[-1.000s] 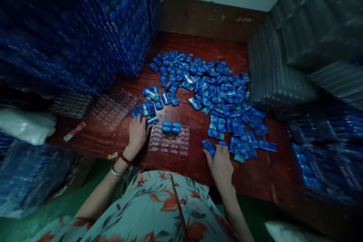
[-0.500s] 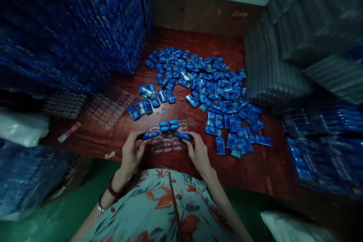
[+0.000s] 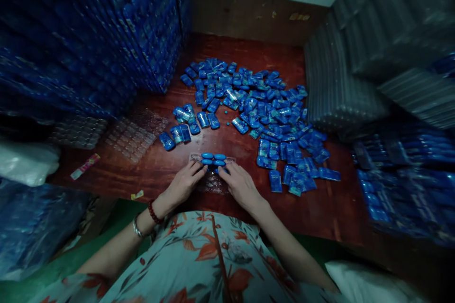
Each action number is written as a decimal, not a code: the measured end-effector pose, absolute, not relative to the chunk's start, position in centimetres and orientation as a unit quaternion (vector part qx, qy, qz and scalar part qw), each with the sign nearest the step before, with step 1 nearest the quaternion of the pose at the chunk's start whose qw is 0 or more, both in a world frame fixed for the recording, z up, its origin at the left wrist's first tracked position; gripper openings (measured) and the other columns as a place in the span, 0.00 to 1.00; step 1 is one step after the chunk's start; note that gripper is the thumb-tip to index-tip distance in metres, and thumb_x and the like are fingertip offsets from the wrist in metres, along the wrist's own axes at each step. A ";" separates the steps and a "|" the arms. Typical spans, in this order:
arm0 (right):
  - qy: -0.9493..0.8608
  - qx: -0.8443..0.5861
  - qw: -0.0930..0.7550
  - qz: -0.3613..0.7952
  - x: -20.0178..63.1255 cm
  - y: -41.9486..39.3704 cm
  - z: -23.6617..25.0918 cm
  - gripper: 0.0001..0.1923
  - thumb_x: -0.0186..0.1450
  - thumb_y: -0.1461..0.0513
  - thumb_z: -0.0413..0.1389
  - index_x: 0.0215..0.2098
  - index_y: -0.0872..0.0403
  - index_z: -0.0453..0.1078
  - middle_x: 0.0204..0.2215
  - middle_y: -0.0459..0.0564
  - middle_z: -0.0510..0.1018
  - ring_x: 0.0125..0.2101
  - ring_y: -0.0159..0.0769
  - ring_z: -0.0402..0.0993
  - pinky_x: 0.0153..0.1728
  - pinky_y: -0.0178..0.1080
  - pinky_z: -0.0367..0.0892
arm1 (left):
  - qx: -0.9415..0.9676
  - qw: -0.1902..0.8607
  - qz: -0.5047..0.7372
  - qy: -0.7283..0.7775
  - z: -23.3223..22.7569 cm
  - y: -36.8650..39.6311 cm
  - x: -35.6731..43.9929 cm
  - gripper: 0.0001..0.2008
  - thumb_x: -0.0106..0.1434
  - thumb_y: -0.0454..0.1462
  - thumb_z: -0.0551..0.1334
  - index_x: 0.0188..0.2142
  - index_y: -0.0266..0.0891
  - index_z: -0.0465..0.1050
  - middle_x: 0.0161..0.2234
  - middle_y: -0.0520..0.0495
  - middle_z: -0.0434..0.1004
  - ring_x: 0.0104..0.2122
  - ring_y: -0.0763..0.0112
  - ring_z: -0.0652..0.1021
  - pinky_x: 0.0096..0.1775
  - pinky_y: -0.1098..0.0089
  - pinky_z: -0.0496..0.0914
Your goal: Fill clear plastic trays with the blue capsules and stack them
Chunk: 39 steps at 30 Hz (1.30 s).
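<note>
Since half a second ago, both hands have been lowered from mid-air onto the clear tray [image 3: 213,181], and the blue cases then held at the fingertips are no longer lifted. The tray is seen lying flat on the red-brown table [image 3: 170,170], near its near edge, directly ahead of the person. The left hand [image 3: 182,184] is laid palm down on the tray's left part, its fingers [image 3: 197,169] extended and held close together, the tips reaching the near row of cases [image 3: 213,156] seated along the tray's far edge. The right hand [image 3: 239,183] is laid likewise on the right part, fingers extended and slightly parted, the tips touching a case at that row. Whether a case is pinched under either hand cannot be told. A bead bracelet [image 3: 153,212] and a metal bangle [image 3: 137,227] are worn on the left wrist.

Just beyond the tray, a loose heap of wrapped blue packs [image 3: 263,109] is spread over the far and right part of the table, with a small group [image 3: 185,125] lying apart on the left. Empty clear trays [image 3: 137,135] are stacked further left. Tall stacks of filled blue trays [image 3: 106,23] rise at the far left, and stacks of clear trays [image 3: 341,85] at the right.
</note>
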State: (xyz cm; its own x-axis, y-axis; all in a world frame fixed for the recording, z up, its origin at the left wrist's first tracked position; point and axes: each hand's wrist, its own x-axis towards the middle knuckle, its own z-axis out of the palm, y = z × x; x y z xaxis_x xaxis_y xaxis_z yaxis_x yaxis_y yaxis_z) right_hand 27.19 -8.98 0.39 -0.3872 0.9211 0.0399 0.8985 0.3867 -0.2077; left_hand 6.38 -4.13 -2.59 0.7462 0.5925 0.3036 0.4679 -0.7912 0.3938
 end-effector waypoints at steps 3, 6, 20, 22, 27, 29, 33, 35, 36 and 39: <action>-0.841 -0.537 0.037 0.058 26.2 -8.2 0.7 0.14 0.67 0.67 0.46 0.47 0.54 0.69 0.37 0.55 0.73 0.39 0.40 0.67 0.39 0.41 0.63 | 0.941 0.147 0.153 0.265 -2.0 -3.7 7.2 0.15 0.67 0.30 0.49 0.50 0.36 0.66 0.45 0.39 0.70 0.45 0.62 0.70 0.45 0.59 0.71; -0.834 -0.548 0.027 0.045 25.7 -8.3 0.4 0.15 0.67 0.67 0.46 0.49 0.53 0.68 0.38 0.54 0.74 0.40 0.39 0.68 0.40 0.40 0.62 | 0.937 0.134 0.168 0.275 -2.3 -3.8 7.6 0.16 0.66 0.30 0.49 0.52 0.36 0.65 0.47 0.38 0.69 0.46 0.60 0.69 0.45 0.58 0.70; -0.604 -0.792 -0.092 0.023 36.2 -9.8 -0.8 0.19 0.65 0.64 0.49 0.55 0.57 0.61 0.43 0.59 0.69 0.38 0.43 0.70 0.29 0.38 0.63 | 0.684 0.077 0.319 0.652 -4.8 1.4 1.3 0.25 0.61 0.46 0.60 0.52 0.31 0.61 0.43 0.36 0.68 0.44 0.55 0.70 0.47 0.55 0.68; -0.609 -0.781 -0.125 0.061 35.8 -9.3 -0.4 0.17 0.65 0.63 0.49 0.52 0.58 0.62 0.42 0.58 0.68 0.36 0.40 0.71 0.27 0.35 0.61 | 0.695 0.062 0.256 0.669 -4.6 3.0 1.5 0.27 0.61 0.46 0.60 0.52 0.28 0.61 0.43 0.33 0.67 0.45 0.52 0.71 0.46 0.54 0.68; -0.632 -0.764 -0.070 0.107 33.6 -9.8 0.0 0.11 0.62 0.63 0.51 0.43 0.57 0.65 0.39 0.54 0.69 0.31 0.35 0.71 0.25 0.34 0.59 | 0.766 0.059 0.118 0.629 -3.8 3.0 3.3 0.19 0.63 0.38 0.56 0.51 0.31 0.64 0.48 0.31 0.63 0.45 0.52 0.71 0.44 0.56 0.69; -0.617 -0.775 0.033 0.133 33.3 -10.6 0.2 0.11 0.62 0.63 0.49 0.43 0.56 0.64 0.35 0.50 0.71 0.27 0.33 0.70 0.25 0.34 0.60 | 0.783 0.042 0.091 0.614 -3.8 1.4 3.8 0.19 0.62 0.34 0.56 0.52 0.30 0.64 0.51 0.30 0.62 0.47 0.51 0.69 0.45 0.55 0.68; -0.555 -0.749 0.257 0.253 32.1 -12.4 0.5 0.16 0.63 0.56 0.51 0.47 0.53 0.61 0.26 0.43 0.71 0.21 0.30 0.67 0.25 0.33 0.64 | 0.812 0.045 0.088 0.576 -4.4 -1.9 3.7 0.22 0.60 0.32 0.56 0.54 0.26 0.61 0.50 0.28 0.62 0.46 0.50 0.68 0.46 0.52 0.68; -0.546 -0.715 0.329 0.287 30.9 -12.7 0.3 0.17 0.63 0.55 0.53 0.48 0.53 0.61 0.30 0.45 0.73 0.26 0.32 0.71 0.29 0.34 0.67 | 0.820 0.069 0.120 0.555 -4.8 -2.9 3.1 0.23 0.60 0.34 0.56 0.55 0.28 0.62 0.50 0.30 0.62 0.46 0.51 0.68 0.46 0.52 0.68; -0.555 -0.692 0.356 0.292 30.2 -12.7 -0.1 0.15 0.63 0.56 0.53 0.47 0.52 0.62 0.33 0.46 0.74 0.30 0.33 0.72 0.33 0.35 0.68 | 0.821 0.083 0.144 0.546 -5.0 -3.3 2.8 0.22 0.61 0.36 0.56 0.55 0.31 0.62 0.50 0.32 0.62 0.46 0.52 0.68 0.46 0.52 0.68; -0.607 -0.623 0.403 0.285 28.2 -12.3 -1.6 0.08 0.66 0.61 0.50 0.44 0.51 0.66 0.38 0.48 0.74 0.40 0.35 0.72 0.43 0.38 0.68 | 0.808 0.138 0.229 0.526 -4.8 -4.2 1.9 0.19 0.64 0.37 0.54 0.54 0.37 0.64 0.49 0.37 0.64 0.46 0.59 0.70 0.47 0.58 0.69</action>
State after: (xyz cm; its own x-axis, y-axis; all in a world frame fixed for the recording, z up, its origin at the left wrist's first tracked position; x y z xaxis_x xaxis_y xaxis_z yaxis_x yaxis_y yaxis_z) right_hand 28.19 -12.34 -1.63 0.1002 0.9859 0.1342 0.5274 0.0617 -0.8474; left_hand 1.94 -4.21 -4.77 0.3424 0.9125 0.2241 0.7862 -0.4088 0.4635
